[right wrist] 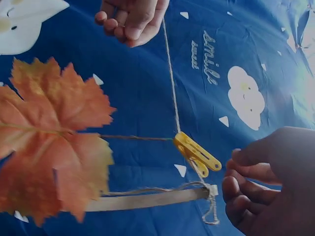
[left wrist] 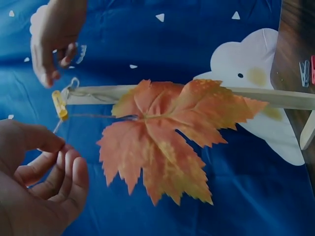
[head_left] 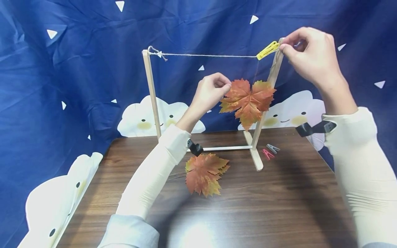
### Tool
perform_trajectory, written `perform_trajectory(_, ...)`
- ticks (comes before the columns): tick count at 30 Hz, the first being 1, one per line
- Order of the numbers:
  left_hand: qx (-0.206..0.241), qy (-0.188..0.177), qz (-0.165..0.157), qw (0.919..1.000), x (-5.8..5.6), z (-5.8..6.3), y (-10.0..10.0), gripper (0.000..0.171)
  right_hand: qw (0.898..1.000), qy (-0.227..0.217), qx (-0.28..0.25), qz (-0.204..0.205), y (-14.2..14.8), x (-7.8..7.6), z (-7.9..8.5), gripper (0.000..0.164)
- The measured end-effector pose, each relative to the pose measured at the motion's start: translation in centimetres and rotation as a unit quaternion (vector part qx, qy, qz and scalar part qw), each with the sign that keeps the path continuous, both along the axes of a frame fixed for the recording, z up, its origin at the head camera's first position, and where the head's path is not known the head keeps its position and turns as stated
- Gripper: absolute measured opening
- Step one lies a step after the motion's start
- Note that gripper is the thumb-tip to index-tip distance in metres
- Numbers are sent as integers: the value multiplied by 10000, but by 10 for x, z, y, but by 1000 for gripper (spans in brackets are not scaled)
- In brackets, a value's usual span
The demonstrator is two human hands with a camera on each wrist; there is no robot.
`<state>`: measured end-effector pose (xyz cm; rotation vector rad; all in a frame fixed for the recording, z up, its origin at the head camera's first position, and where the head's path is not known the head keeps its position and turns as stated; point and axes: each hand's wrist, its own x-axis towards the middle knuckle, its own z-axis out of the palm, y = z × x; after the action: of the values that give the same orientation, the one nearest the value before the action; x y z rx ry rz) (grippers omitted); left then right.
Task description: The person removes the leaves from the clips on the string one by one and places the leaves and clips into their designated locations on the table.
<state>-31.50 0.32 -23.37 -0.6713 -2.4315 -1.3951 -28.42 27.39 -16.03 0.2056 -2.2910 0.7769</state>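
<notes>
A yellow clothespin (head_left: pixel 268 50) is clipped on the string (head_left: pixel 211 55) near the right post, with the thin stem of an orange maple leaf (head_left: pixel 248 100) in its jaws. The leaf hangs below the string. Just off the clothespin's handle ends is my right hand (head_left: pixel 313 55); the right wrist view shows a small gap between its loosely bent fingers and the clothespin (right wrist: pixel 192 153). My left hand (head_left: pixel 211 90) hovers left of the leaf, fingers loosely curled. In the left wrist view nothing shows in that hand (left wrist: pixel 44 182), and the leaf (left wrist: pixel 162 142) is apart from it.
A wooden frame with a right post (head_left: pixel 276 67) and left post (head_left: pixel 151 86) carries the string. On the brown table (head_left: pixel 248 206) lie more maple leaves (head_left: pixel 204 174), a red clothespin (head_left: pixel 268 154) and a grey clothespin (head_left: pixel 273 148). A blue curtain (head_left: pixel 93 44) hangs behind.
</notes>
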Motion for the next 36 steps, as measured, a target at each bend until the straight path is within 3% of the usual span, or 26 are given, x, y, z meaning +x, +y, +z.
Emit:
perform_trajectory(9, 4, -298, -41, 9995, -13, 26, 37, 8, 9919, -1130, 582, 86, 3, -11, 30, 48)
perform_trajectory(20, -151, -564, 101, 9982, -21, 36, 67, 21, 9757, -1818, 1150, 407, 5, -21, 35, 53)
perform_trajectory(30, -267, -920, 18, 9954, -19, 37, 86, 28, 9740, -1791, 1298, 486, 6, -22, 34, 44)
perform_trajectory(36, -127, -793, 7, 9968, -16, 37, 90, 22, 9733, -1822, 1283, 560, 8, -23, 34, 45)
